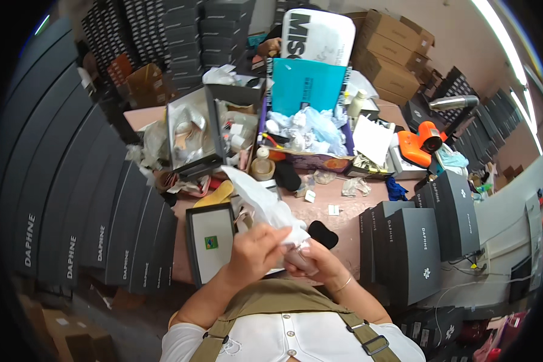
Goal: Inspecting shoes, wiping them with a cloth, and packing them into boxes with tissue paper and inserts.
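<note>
In front of my chest, a sheet of white tissue paper (260, 198) stands up between my hands. My left hand (251, 252) pinches its lower part with closed fingers. Curled round a pale pinkish item (301, 260), partly covered by the paper, my right hand (323, 261) is closed; it looks like a shoe, though most of it is hidden. Below and left lies an open dark-edged shoebox part (190, 241) with a pale inside. A small green packet (210, 242) rests in it. A black pad (323, 234) lies just beyond my right hand.
Tall stacks of dark shoeboxes (96, 199) flank the left; more boxes (413, 253) stand at the right. Across the pink table (344, 208) are an open shoebox (193, 136), a bin of crumpled paper (311, 136), a bottle (356, 104) and an orange device (415, 148).
</note>
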`<control>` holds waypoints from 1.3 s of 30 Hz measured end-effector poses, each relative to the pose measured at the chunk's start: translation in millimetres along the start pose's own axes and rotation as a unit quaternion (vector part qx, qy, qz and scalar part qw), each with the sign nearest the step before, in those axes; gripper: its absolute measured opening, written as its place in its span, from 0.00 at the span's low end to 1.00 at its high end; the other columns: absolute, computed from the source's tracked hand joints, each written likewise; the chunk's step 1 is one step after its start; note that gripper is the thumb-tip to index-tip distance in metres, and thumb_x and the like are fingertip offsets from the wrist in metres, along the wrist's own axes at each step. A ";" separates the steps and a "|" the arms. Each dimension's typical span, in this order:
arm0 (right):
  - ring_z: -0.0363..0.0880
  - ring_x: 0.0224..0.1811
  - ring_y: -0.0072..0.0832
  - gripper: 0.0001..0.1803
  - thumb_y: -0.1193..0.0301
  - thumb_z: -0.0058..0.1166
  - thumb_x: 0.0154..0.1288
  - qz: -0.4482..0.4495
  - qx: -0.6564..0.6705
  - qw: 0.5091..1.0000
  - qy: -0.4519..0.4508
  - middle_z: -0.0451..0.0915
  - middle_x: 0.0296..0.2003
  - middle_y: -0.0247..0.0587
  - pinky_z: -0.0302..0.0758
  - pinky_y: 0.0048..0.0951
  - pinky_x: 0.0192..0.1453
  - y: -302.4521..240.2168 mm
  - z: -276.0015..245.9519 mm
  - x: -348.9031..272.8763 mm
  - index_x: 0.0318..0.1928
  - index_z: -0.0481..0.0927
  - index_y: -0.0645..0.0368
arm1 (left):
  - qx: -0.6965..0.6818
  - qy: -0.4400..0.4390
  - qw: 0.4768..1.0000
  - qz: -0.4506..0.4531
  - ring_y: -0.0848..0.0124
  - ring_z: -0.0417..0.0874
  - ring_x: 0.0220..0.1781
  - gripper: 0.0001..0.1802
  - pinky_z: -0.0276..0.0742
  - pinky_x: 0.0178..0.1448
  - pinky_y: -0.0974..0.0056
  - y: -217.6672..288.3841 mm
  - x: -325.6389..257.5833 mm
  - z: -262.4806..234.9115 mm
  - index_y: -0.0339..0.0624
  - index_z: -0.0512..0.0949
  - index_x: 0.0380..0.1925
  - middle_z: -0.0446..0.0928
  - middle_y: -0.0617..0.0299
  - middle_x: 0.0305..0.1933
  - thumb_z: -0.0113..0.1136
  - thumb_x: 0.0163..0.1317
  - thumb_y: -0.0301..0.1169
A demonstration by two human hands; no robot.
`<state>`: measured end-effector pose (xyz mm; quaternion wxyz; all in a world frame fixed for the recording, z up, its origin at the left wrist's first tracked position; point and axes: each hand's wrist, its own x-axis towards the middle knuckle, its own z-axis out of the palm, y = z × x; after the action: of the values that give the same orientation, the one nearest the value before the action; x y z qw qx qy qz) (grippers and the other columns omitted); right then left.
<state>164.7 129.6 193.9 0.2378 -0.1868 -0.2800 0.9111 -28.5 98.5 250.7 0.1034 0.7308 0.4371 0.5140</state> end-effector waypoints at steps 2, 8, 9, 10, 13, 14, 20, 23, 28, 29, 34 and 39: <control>0.72 0.32 0.25 0.20 0.60 0.52 0.62 -0.074 0.144 0.970 0.181 0.74 0.36 0.35 0.69 0.23 0.31 1.4 52.0 18.3 0.51 0.69 0.56 | -0.005 -0.014 0.998 0.069 0.65 0.74 0.21 0.18 0.70 0.25 0.64 -1.7 0.5 10.7 0.40 0.81 0.41 0.71 0.61 0.24 0.63 0.45 0.22; 0.75 0.40 0.29 0.17 0.64 0.48 0.65 -0.138 -0.070 0.972 0.176 0.73 0.42 0.37 0.72 0.25 0.43 30.1 -20.7 40.7 0.52 0.69 0.56 | -0.061 -0.105 0.983 0.141 0.66 0.72 0.20 0.20 0.68 0.24 0.64 -0.6 -14.7 35.3 0.38 0.81 0.41 0.70 0.63 0.22 0.63 0.42 0.22; 0.74 0.40 0.29 0.18 0.63 0.48 0.65 -0.140 -0.087 0.971 0.172 0.73 0.42 0.38 0.72 0.26 0.44 29.2 -25.9 37.6 0.53 0.69 0.56 | -0.074 -0.123 0.981 0.134 0.66 0.72 0.20 0.20 0.68 0.24 0.65 -0.9 -28.0 43.0 0.39 0.82 0.40 0.70 0.63 0.22 0.62 0.42 0.21; 0.74 0.41 0.29 0.18 0.63 0.48 0.65 -0.143 -0.100 0.970 0.166 0.72 0.43 0.38 0.72 0.26 0.44 30.5 -29.1 36.2 0.53 0.68 0.56 | -0.091 -0.144 0.977 0.124 0.67 0.72 0.20 0.20 0.68 0.24 0.65 -1.0 -41.5 52.4 0.39 0.82 0.40 0.70 0.62 0.21 0.62 0.42 0.21; 0.74 0.43 0.30 0.20 0.62 0.48 0.66 -0.181 -0.125 0.959 0.179 0.71 0.46 0.40 0.71 0.27 0.46 38.6 -36.5 27.4 0.55 0.67 0.56 | -0.187 -0.223 0.937 0.194 0.66 0.74 0.21 0.18 0.69 0.23 0.66 11.0 -47.7 69.6 0.40 0.82 0.39 0.71 0.62 0.22 0.61 0.43 0.20; 0.74 0.44 0.31 0.20 0.62 0.48 0.66 -0.186 -0.126 0.959 0.175 0.70 0.46 0.40 0.71 0.27 0.47 43.2 -40.0 33.3 0.56 0.66 0.56 | -0.203 -0.266 0.924 0.186 0.65 0.74 0.20 0.17 0.69 0.23 0.66 11.0 -51.8 73.7 0.40 0.82 0.38 0.71 0.62 0.21 0.62 0.44 0.21; 0.73 0.47 0.33 0.24 0.61 0.47 0.67 -0.198 -0.116 0.948 0.221 0.68 0.51 0.43 0.70 0.30 0.51 54.4 -55.6 4.3 0.59 0.63 0.55 | -0.361 -0.368 0.852 -0.095 0.60 0.76 0.51 0.26 0.71 0.55 0.61 -29.7 -60.7 56.8 0.44 0.70 0.57 0.74 0.53 0.51 0.61 0.57 0.33; 0.72 0.49 0.34 0.25 0.60 0.47 0.67 -0.192 -0.102 0.955 0.202 0.66 0.53 0.45 0.70 0.31 0.52 61.6 -54.2 1.7 0.61 0.62 0.55 | -0.543 -0.103 0.741 -0.382 0.62 0.53 0.71 0.41 0.47 0.71 0.51 -58.3 -54.5 63.4 0.48 0.51 0.68 0.54 0.54 0.70 0.49 0.63 0.56; 0.72 0.53 0.36 0.28 0.59 0.46 0.68 -0.273 -0.118 0.930 0.217 0.64 0.57 0.47 0.69 0.32 0.55 67.0 -32.0 19.8 0.64 0.59 0.55 | -0.594 -0.107 0.583 -0.544 0.58 0.66 0.64 0.38 0.59 0.69 0.53 -66.6 -44.0 102.6 0.38 0.61 0.62 0.65 0.55 0.65 0.59 0.59 0.51; 0.71 0.53 0.36 0.28 0.59 0.46 0.68 -0.286 -0.137 0.926 0.206 0.64 0.58 0.48 0.69 0.33 0.56 64.2 -25.1 30.3 0.64 0.58 0.55 | -0.600 -0.072 0.584 -0.541 0.58 0.68 0.63 0.37 0.60 0.69 0.53 -82.1 -43.8 97.5 0.36 0.63 0.61 0.67 0.54 0.63 0.59 0.59 0.49; 0.71 0.56 0.38 0.31 0.57 0.45 0.68 -0.233 -0.263 0.911 0.215 0.61 0.62 0.50 0.68 0.35 0.59 88.0 -42.5 1.8 0.67 0.56 0.54 | -0.537 0.020 0.697 -0.475 0.56 0.67 0.63 0.38 0.62 0.69 0.54 -102.0 6.1 72.9 0.28 0.63 0.59 0.66 0.47 0.62 0.63 0.56 0.44; 0.65 0.63 0.39 0.40 0.46 0.45 0.66 -0.139 0.057 0.975 0.164 0.58 0.66 0.49 0.63 0.38 0.66 117.8 -35.8 -87.5 0.70 0.50 0.53 | -0.538 -0.006 0.799 -0.269 0.55 0.70 0.59 0.35 0.68 0.63 0.50 -43.3 14.9 58.9 0.33 0.66 0.57 0.67 0.47 0.59 0.65 0.54 0.42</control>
<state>214.4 11.6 113.8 0.4151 -0.2790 -0.2084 0.8405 -0.6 153.0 208.0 0.6167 0.4136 0.2686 0.6135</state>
